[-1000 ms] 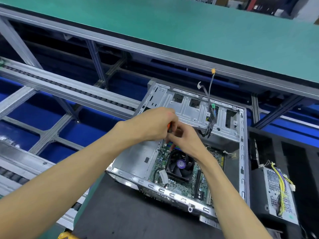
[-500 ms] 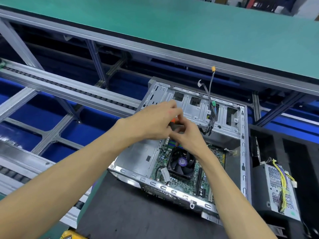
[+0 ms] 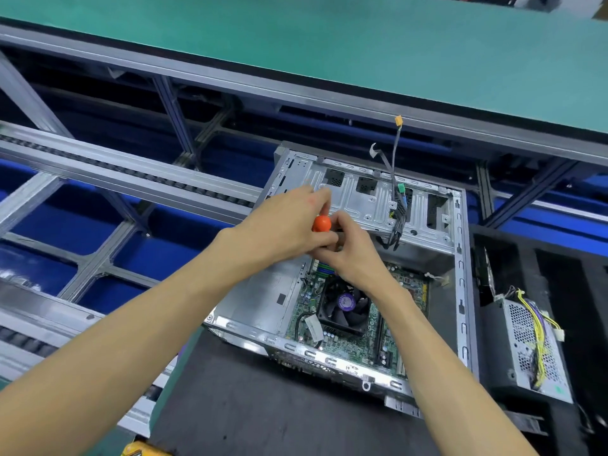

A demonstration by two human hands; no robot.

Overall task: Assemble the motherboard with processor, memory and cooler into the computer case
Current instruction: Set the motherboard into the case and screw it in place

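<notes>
- The board [image 3: 342,327] lies in the case [image 3: 460,291] on the surface [image 3: 263,406], cooler [image 3: 343,306] fitted.
- The left hand [image 3: 286,230] grips a screwdriver [image 3: 321,223]; the right hand [image 3: 353,255] pinches its shaft, which is hidden.
- A tilted tip could slip and gouge the board.
- A dropped screw could lodge under the cooler.
- The cables [image 3: 394,192] hang near both hands and could snag.

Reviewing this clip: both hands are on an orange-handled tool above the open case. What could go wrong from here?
1. The orange-handled screwdriver, held by the left hand and right hand above the motherboard, might slip and gouge it or the cooler fan.
2. The loose cables hanging off the drive cage might snag a hand.
</notes>
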